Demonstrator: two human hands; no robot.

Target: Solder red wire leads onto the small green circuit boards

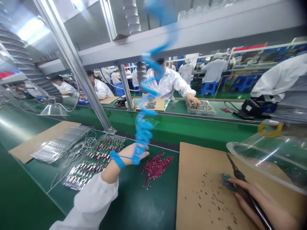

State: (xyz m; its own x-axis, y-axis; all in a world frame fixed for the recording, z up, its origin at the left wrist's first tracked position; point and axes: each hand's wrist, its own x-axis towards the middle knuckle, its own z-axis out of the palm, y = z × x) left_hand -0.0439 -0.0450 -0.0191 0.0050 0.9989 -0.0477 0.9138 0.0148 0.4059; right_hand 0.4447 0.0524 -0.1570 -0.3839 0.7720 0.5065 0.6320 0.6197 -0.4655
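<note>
My left hand [134, 154] reaches forward over the green mat, fingers stretched out, just left of a pile of short red wires [155, 166]. A blue wrist strap [117, 159] circles that wrist, and its blue coiled cord [144, 127] rises in front of the hand. My right hand [261, 201] rests on a brown board [206, 191] at the lower right, gripping a dark soldering iron [237, 174]. The iron's tip points up and left, and a small green circuit board [226, 180] sits under my fingertips.
Trays of small green boards [96, 161] and a sheet of clear parts [59, 143] with thin white wires lie to the left. A clear fume hood [271, 156] overhangs at right. A slanted metal post [81, 76] stands ahead. Across the green belt, several white-coated people work.
</note>
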